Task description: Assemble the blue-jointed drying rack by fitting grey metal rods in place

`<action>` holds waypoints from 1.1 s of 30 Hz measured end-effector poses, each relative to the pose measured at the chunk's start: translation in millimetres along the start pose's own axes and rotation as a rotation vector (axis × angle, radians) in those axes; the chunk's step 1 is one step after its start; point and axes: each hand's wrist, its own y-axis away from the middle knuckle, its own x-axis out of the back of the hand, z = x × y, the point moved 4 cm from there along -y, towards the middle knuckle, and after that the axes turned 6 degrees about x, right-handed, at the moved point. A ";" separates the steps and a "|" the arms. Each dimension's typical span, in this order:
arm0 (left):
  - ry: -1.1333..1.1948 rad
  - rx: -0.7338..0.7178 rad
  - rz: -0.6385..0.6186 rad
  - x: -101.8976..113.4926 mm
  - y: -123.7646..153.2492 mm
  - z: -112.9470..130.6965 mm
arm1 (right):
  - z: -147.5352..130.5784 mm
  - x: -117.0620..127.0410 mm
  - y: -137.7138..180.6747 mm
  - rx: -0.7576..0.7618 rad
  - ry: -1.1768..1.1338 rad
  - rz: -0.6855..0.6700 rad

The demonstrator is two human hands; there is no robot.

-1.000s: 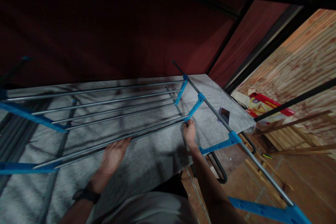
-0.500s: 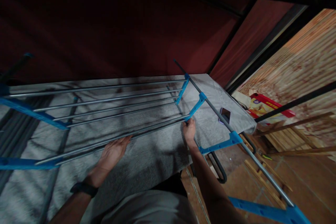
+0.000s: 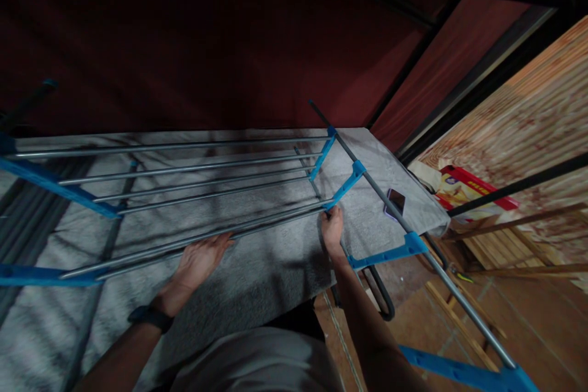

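Observation:
A rack of long grey metal rods (image 3: pixel 193 166) with blue plastic brackets (image 3: pixel 340 188) lies over a grey towel-covered table (image 3: pixel 257 269). My left hand (image 3: pixel 198 260) reaches up under the nearest pair of rods, fingers curled against them. My right hand (image 3: pixel 331 229) is closed around the right end of those rods, just below a blue bracket. A black band sits on my left wrist.
A dark phone (image 3: pixel 395 202) lies on the towel near the table's right end. A long side tube (image 3: pixel 413 226) with more blue brackets slants down to the right. A red and yellow box (image 3: pixel 463 191) and wooden slats (image 3: pixel 505 239) are on the floor at right. A dark red wall stands behind.
My view has drifted slightly; the rack and both hands keep almost the same places. The left hand has shifted a little along the near rods.

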 end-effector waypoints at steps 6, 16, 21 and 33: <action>-0.047 0.012 -0.054 2.6 -0.4 2.0 | 2.1 3.0 -2.4 0.036 -0.006 -0.034; -0.197 0.038 -0.213 8.7 0.6 10.9 | -0.7 3.2 -2.8 0.030 -0.008 0.029; -0.217 0.052 -0.220 11.5 -0.6 14.3 | -0.8 2.0 -1.7 0.008 0.014 0.037; -0.165 0.042 -0.222 14.6 -1.2 23.4 | 2.7 1.8 -0.6 0.037 0.062 0.029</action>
